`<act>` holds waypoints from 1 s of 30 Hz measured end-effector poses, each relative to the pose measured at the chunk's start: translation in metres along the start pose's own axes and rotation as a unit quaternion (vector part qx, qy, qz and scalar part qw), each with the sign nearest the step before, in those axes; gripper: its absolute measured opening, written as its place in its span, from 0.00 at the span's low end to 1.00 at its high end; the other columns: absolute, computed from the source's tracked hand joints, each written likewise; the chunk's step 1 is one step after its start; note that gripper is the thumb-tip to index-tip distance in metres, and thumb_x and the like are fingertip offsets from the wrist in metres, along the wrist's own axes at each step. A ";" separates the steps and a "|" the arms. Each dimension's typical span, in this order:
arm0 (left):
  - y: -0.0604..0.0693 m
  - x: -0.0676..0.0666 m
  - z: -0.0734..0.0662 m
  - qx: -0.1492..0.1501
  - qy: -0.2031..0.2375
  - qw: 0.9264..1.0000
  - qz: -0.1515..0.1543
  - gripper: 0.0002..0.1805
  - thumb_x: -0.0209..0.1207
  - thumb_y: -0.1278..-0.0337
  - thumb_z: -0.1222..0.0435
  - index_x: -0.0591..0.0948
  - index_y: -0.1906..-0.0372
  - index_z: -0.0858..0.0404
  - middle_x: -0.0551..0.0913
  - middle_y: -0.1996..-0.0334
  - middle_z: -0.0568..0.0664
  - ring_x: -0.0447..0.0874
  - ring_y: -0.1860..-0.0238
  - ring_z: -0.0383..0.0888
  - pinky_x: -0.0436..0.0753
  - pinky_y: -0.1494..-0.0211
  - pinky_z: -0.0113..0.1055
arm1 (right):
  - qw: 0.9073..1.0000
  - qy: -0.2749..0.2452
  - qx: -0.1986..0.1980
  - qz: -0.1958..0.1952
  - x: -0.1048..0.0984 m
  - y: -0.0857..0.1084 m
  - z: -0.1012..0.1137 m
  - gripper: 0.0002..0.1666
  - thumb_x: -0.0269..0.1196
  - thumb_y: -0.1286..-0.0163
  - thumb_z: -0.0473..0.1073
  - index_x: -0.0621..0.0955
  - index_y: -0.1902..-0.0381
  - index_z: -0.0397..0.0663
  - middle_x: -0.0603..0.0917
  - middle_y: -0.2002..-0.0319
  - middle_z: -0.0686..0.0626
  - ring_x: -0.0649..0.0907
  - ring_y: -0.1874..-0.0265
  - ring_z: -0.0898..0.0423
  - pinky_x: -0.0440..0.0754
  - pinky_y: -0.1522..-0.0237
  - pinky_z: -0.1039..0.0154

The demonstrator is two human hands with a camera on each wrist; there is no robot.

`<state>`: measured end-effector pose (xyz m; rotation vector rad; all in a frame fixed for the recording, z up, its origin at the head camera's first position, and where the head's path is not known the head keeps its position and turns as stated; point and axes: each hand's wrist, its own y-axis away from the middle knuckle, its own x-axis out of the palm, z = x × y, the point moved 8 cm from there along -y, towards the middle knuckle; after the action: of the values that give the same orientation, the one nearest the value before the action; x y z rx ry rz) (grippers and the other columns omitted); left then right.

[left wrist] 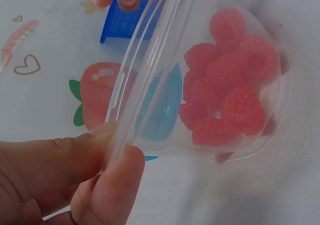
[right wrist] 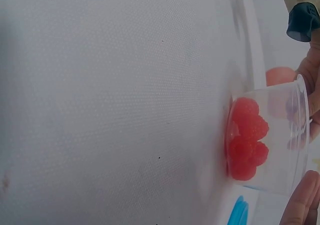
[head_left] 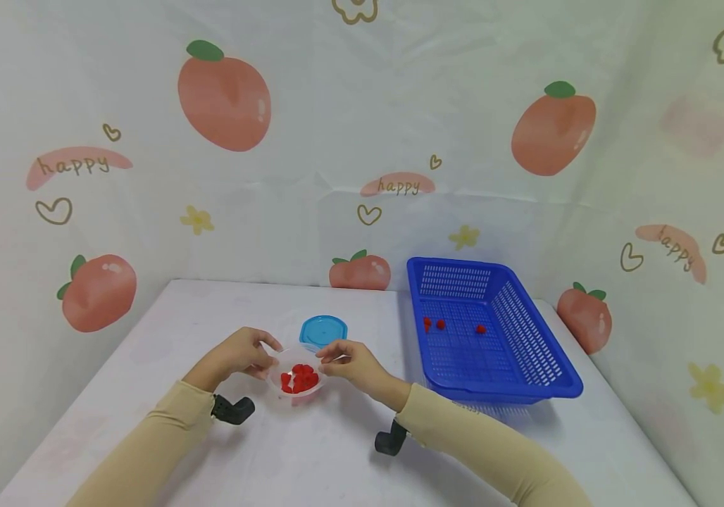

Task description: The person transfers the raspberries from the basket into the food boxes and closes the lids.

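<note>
Item: clear container (head_left: 291,357), round and rimmed, near the middle of the counter (head_left: 362,458); its base sits on or just over the surface (contact cannot be confirmed). Contents: raspberries (head_left: 303,378), heaped at the bottom, well below the rim.

Left grip (head_left: 241,354): a bare hand, thumb and finger pinching the rim at its left side. Right grip (head_left: 362,367): a bare hand, thumb and fingertips brought together on the opposite edge, apparently pinching it too. The paired hold probably serves to keep the thin, flexible wall level and the fruit unsquashed; the rim leaves the mouth uncovered between the hands.

Accessory: blue lid (head_left: 324,329), lying flat just behind the container, likely put there for easy reach.

Stock: blue basket (head_left: 504,391) to the right, with a few loose berries (head_left: 481,329) on its mesh floor, well apart from the container.

Edges and room: the front and left of the counter offer bare space for sliding the container. Backward travel soon meets the lid; rightward, the tall basket wall would crowd the right forearm. The patterned cloth (head_left: 311,105) closes off the back.
</note>
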<state>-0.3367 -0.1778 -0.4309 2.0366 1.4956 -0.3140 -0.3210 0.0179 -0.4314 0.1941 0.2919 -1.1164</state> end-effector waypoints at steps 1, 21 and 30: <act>0.000 0.000 0.000 0.000 0.000 1.000 0.000 0.17 0.63 0.43 0.71 0.78 0.49 0.72 0.78 0.76 0.54 0.78 0.82 0.41 0.84 0.71 0.31 | 1.000 0.000 0.000 0.000 0.000 0.000 0.000 0.16 0.66 0.37 0.37 0.81 0.52 0.36 0.83 0.60 0.46 0.80 0.63 0.57 0.84 0.54 0.59; 0.000 0.000 0.001 -0.003 -0.001 1.000 -0.003 0.17 0.63 0.43 0.71 0.78 0.48 0.71 0.79 0.74 0.55 0.79 0.81 0.42 0.84 0.70 0.31 | 1.000 -0.023 0.005 0.006 -0.005 0.007 0.003 0.18 0.65 0.36 0.38 0.80 0.49 0.37 0.83 0.59 0.47 0.81 0.62 0.58 0.84 0.54 0.63; 0.001 -0.001 0.001 -0.006 -0.011 1.000 -0.007 0.17 0.64 0.44 0.69 0.79 0.49 0.70 0.78 0.75 0.54 0.78 0.81 0.42 0.84 0.70 0.31 | 0.998 -0.065 -0.027 0.003 -0.041 0.028 0.033 0.17 0.64 0.35 0.37 0.79 0.49 0.36 0.81 0.57 0.46 0.83 0.60 0.56 0.83 0.49 0.60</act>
<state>-0.3356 -0.1792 -0.4303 2.0079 1.4960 -0.3298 -0.3075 0.0547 -0.3864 0.0744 0.2040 -1.1089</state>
